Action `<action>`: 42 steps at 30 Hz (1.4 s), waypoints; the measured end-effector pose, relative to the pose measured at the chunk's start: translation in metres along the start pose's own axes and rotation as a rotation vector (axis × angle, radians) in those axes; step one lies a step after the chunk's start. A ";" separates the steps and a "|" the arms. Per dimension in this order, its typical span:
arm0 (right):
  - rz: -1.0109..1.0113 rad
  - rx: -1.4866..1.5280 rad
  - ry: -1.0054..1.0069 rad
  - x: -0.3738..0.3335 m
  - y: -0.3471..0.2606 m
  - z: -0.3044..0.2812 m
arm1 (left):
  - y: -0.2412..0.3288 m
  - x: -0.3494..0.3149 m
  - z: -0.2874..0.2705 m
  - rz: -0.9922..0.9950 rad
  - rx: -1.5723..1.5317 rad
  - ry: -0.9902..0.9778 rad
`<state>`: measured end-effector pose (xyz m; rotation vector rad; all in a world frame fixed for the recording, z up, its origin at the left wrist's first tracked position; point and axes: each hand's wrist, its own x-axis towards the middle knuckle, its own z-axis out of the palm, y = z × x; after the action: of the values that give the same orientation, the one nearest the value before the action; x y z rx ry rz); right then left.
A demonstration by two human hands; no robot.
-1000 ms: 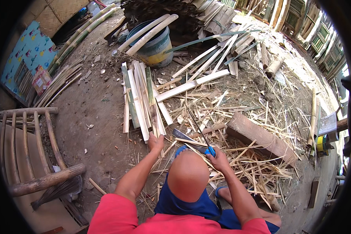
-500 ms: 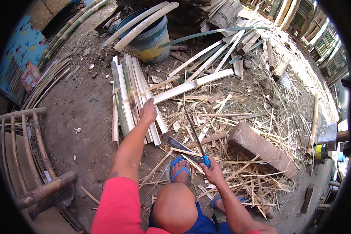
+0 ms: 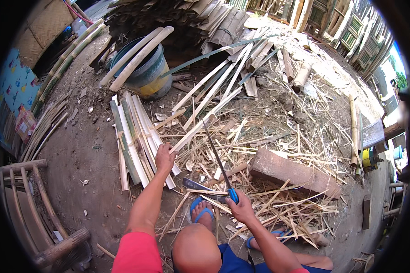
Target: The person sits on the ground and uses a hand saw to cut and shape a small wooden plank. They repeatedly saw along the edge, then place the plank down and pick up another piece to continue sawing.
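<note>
We are closing our left hand (image 3: 165, 157) on a split bamboo slat (image 3: 146, 136) while our right hand (image 3: 241, 210) is gripping the blue-handled saw (image 3: 218, 164); its blade is risking our sandalled foot (image 3: 201, 214)

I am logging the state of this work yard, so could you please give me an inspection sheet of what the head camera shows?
Surface: bare dirt ground.
Job's things: pile of split bamboo slats; blue-handled blade.
Clutter: bamboo shavings, wooden block, bucket holding poles.
Grippers: left hand grips a slat from the pile; right hand holds the blade's handle.
Cables: nothing seen.
Surroundings: bamboo chair frame at left, stacked bamboo frames at back.
</note>
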<state>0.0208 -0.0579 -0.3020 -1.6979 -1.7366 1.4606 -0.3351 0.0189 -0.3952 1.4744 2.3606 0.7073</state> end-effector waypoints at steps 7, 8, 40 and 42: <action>-0.111 -0.001 0.242 -0.065 0.004 -0.045 | 0.183 -0.006 -0.139 0.405 -0.901 0.562; -0.188 -0.031 0.307 -0.076 0.009 -0.050 | 0.217 -0.006 -0.162 0.517 -0.894 0.594; -0.322 -0.120 0.540 -0.262 -0.132 -0.223 | 0.496 -0.224 -0.224 0.898 -1.495 0.175; -0.325 -0.074 0.561 -0.277 -0.135 -0.221 | 0.497 -0.228 -0.223 0.880 -1.516 0.163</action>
<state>0.1887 -0.1737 0.0170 -1.5642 -1.6517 0.6996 0.0420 -0.0622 0.0522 1.4307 0.4589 2.1120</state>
